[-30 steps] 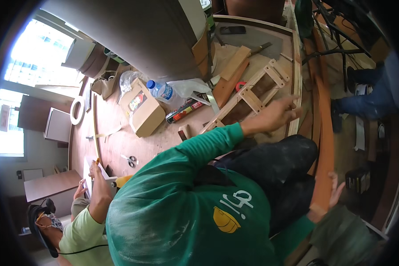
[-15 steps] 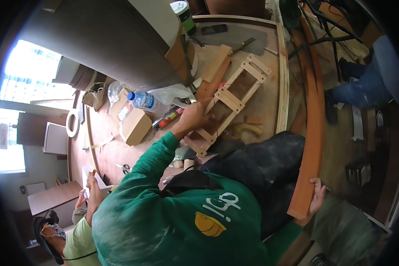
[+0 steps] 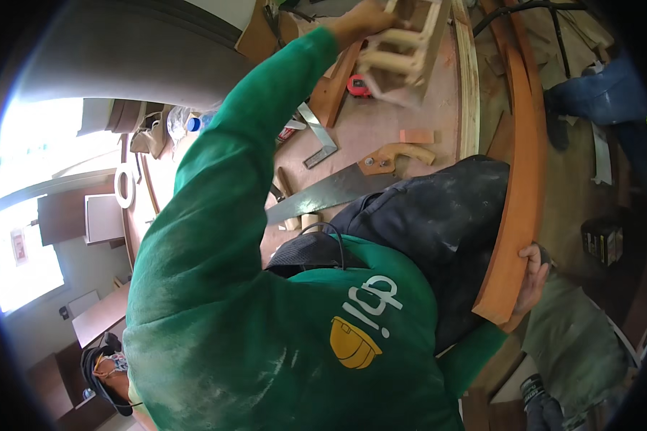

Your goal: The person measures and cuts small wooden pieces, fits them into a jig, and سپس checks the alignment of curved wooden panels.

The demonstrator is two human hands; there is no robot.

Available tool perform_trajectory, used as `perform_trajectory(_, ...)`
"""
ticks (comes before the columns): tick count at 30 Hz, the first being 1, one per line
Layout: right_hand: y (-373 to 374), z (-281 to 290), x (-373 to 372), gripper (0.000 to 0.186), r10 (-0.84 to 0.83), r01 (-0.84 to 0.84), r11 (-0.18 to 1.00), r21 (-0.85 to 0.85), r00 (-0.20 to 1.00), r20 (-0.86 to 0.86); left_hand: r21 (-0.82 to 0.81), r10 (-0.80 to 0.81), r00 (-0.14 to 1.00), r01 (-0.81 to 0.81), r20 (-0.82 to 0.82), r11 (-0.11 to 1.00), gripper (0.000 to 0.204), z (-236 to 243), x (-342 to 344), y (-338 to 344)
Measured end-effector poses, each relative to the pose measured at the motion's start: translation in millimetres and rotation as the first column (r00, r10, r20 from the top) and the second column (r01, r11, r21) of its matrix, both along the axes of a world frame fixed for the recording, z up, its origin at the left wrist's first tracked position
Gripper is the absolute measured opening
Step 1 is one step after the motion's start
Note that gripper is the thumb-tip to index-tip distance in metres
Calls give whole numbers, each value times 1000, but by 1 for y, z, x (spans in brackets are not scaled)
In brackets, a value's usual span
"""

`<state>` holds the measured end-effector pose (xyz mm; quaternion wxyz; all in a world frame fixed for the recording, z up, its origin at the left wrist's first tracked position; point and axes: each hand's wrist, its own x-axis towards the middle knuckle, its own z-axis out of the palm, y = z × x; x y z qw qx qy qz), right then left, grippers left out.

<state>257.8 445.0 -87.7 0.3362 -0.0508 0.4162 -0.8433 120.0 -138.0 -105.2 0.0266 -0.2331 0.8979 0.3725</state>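
Left hand (image 3: 363, 20), head view, top edge: closed, fingers curled on one side of a small ladder-like wooden frame (image 3: 410, 54); both are motion-blurred, so I give the finger placement as probable only. Frame: pale wood with crosspieces, tilted, partly cut off by the top edge.

Right hand (image 3: 530, 280), same view: half-closed, fingers bent at the outer edge of a long orange-brown plank (image 3: 517, 208), near its lower end; the wood hides part of the grip from me. Plank: lengthwise along the outside of the right thigh, in dark dusty trousers (image 3: 438, 201).

Items I list on the brown wooden panel (image 3: 377, 126): one handsaw (image 3: 331, 192), wooden handle near the thigh, blade reaching toward the green left sleeve (image 3: 230, 136); one L-shaped metal square (image 3: 316, 136); one red tape measure (image 3: 357, 86), just beside a reddish-brown board (image 3: 332, 99); one small orange-brown offcut (image 3: 417, 136), above the saw handle.

Surroundings: pale timber rail (image 3: 469, 86) between panel and plank; co-worker in dark headwear (image 3: 97, 377), lower left; second person's blue-trousered leg (image 3: 597, 93), upper right.
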Motion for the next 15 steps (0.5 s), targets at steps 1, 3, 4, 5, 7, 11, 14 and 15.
perform_trajectory(1,0,1,1,48,-26,26,1000,10,1000,8,-81,44,998,-41,35,996,59,-2,-26,12)
perform_trajectory(3,-7,5,5,48,-59,59,998,4,998,17,-8,124,992,-124,-6,992,61,-32,-64,13)
perform_trajectory(4,-5,4,6,48,-62,62,998,9,998,27,29,163,986,-162,-24,986,63,-48,-80,12)
perform_trajectory(5,-2,2,6,48,-63,63,998,12,997,33,26,182,983,-181,-25,983,64,-56,-90,12)
perform_trajectory(7,-3,2,6,47,-69,69,998,13,997,32,17,226,974,-225,-27,974,66,-70,-103,8)
perform_trajectory(11,-10,0,2,45,-32,32,999,-6,999,35,-46,179,980,-183,-83,982,66,-80,-96,-19)
perform_trajectory(14,-1,-8,3,44,-55,55,998,1,997,61,325,123,989,-92,-79,941,55,-60,-90,5)
perform_trajectory(15,-1,-11,3,44,-52,53,999,-7,996,73,566,157,967,-18,-198,824,50,-66,-79,1)
